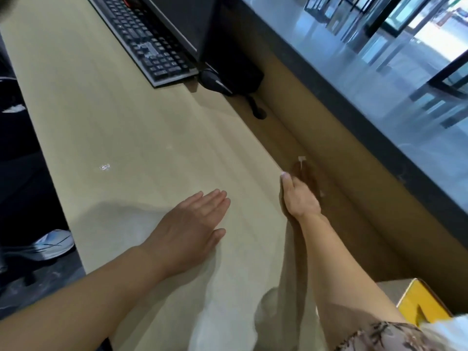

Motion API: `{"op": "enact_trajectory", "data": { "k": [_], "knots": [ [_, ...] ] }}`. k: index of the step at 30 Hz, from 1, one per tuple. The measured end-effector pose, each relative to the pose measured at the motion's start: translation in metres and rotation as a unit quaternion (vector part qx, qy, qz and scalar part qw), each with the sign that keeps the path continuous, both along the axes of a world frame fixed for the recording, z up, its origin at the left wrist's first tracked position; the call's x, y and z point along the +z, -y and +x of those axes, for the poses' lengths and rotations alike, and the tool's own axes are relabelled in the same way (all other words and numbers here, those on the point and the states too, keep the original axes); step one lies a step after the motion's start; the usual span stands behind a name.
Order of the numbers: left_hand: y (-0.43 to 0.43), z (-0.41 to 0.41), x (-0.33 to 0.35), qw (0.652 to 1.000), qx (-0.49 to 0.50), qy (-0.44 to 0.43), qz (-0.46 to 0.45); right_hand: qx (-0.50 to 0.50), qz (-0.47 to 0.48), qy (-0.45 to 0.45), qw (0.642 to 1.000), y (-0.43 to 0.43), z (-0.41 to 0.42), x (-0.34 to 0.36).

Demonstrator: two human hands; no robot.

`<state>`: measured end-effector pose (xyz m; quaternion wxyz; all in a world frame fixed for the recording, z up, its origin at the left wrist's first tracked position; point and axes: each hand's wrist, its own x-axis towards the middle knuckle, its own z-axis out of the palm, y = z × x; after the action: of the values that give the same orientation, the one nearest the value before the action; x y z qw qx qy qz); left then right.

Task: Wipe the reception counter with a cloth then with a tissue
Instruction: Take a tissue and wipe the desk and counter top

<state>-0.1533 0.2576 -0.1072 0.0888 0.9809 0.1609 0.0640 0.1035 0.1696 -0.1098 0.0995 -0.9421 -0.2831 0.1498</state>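
The light wooden reception counter [141, 127] runs from the near edge away to the upper left. My left hand [192, 229] lies flat on it, fingers straight and together, holding nothing. My right hand [298, 196] is at the counter's back edge, against the brown back panel. It grips a brown cloth [307, 173] with a small white tag; the cloth blends into the panel and my fingers are hidden behind it. A yellow box [420, 302] with white tissue [440, 323] showing stands at the lower right.
A black keyboard [144, 39], a black mouse [215, 82] and a monitor base [192, 19] stand at the far end, with a cable hole [259, 114] behind them. A small wet glint [104, 166] lies mid-counter. A raised dark ledge [354, 107] runs along the right.
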Motion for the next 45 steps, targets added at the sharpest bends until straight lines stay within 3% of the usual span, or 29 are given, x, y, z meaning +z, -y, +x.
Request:
{"op": "enact_trajectory", "data": {
  "k": [3, 7, 11, 13, 16, 17, 19, 22, 25, 27, 30, 32, 36, 40, 45],
  "knots": [
    [0.005, 0.005, 0.001, 1.000, 0.008, 0.020, -0.015, 0.101, 0.037, 0.053, 0.993, 0.020, -0.066, -0.003],
    [0.014, 0.013, 0.001, 0.999, 0.014, 0.037, -0.036, 0.238, 0.062, 0.027, 0.969, 0.044, -0.141, -0.012],
    [0.017, 0.018, 0.000, 0.999, -0.014, 0.032, -0.034, 0.297, 0.049, 0.018, 0.953, 0.058, -0.133, -0.009],
    [0.018, 0.021, 0.000, 0.999, -0.022, 0.017, -0.029, 0.254, 0.041, 0.029, 0.966, 0.060, -0.101, -0.007],
    [0.024, 0.026, 0.001, 0.999, -0.032, 0.002, -0.016, 0.092, 0.016, 0.052, 0.994, 0.070, -0.048, 0.006],
    [0.025, 0.029, 0.000, 0.999, -0.041, 0.002, -0.008, 0.027, -0.012, 0.022, 0.999, 0.077, -0.033, 0.013],
    [0.029, 0.034, -0.003, 0.998, -0.059, -0.004, -0.005, -0.107, -0.022, -0.038, 0.993, 0.089, -0.012, 0.015],
    [0.031, 0.041, -0.007, 0.996, -0.086, -0.011, -0.014, -0.204, 0.004, 0.005, 0.979, 0.089, 0.003, -0.004],
    [0.028, 0.042, -0.013, 0.994, -0.108, -0.017, -0.012, -0.230, -0.051, -0.027, 0.971, 0.083, 0.002, -0.013],
    [0.027, 0.042, -0.014, 0.994, -0.106, -0.023, -0.020, -0.198, -0.060, 0.006, 0.978, 0.088, -0.021, -0.008],
    [0.029, 0.045, -0.005, 0.992, -0.108, -0.039, -0.052, -0.097, 0.015, 0.091, 0.991, 0.102, -0.094, -0.007],
    [0.029, 0.048, 0.002, 0.988, -0.117, -0.073, -0.070, -0.057, 0.061, 0.073, 0.994, 0.111, -0.149, -0.012],
    [0.033, 0.050, 0.014, 0.988, -0.115, -0.075, -0.071, -0.043, 0.046, 0.094, 0.994, 0.124, -0.216, -0.024],
    [0.038, 0.058, 0.018, 0.983, -0.144, -0.096, -0.066, -0.039, 0.056, 0.091, 0.993, 0.123, -0.170, -0.020],
    [0.043, 0.070, 0.012, 0.977, -0.172, -0.107, -0.072, -0.214, -0.034, 0.089, 0.972, 0.122, -0.061, 0.001]
  ]
}}
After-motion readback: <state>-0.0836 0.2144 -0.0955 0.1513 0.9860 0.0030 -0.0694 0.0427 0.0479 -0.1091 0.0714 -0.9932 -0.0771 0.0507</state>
